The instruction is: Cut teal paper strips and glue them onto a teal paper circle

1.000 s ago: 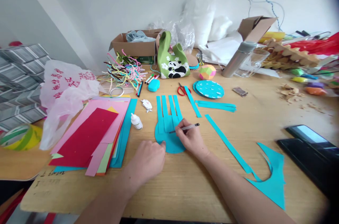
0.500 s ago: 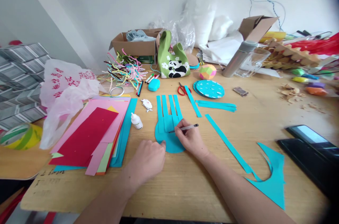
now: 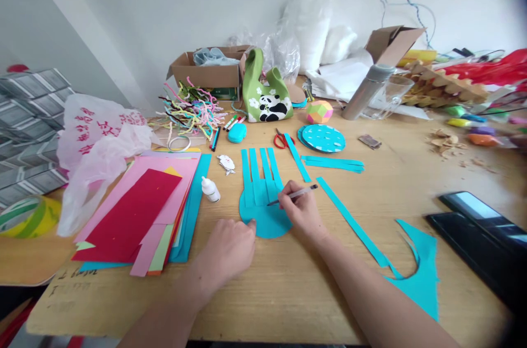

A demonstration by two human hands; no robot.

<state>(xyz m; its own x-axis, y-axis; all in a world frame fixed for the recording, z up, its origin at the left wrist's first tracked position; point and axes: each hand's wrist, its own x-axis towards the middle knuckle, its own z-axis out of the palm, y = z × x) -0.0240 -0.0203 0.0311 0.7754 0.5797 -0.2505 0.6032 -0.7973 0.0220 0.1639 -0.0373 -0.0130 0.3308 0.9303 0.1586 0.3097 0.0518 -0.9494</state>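
My right hand [image 3: 301, 209] grips a pen [image 3: 304, 191] with a pale barrel and black end; its tip is at the blue paper circle [image 3: 269, 225]. Several blue paper strips [image 3: 254, 164] lie side by side on the circle, reaching beyond its far edge. My left hand [image 3: 233, 242] is closed, its fingers curled, with a digit pressing the circle's near left edge. A white glue bottle [image 3: 211, 190] stands left of the circle. Beyond the strips lie red-handled scissors [image 3: 281, 140], partly under a loose blue strip [image 3: 297, 158].
Stacked coloured paper [image 3: 127, 216] lies left. A longer strip [image 3: 349, 219] and a curved paper offcut [image 3: 424, 274] lie right, near black phones [image 3: 465, 238]. Behind are spotted blue discs [image 3: 323, 138], a panda bag [image 3: 267, 98], pipe cleaners [image 3: 193, 109] and a steel flask [image 3: 368, 93].
My right hand has shifted slightly right and the pen tip a little right across the circle. My left hand stays at the circle's edge. The whole view has moved slightly.
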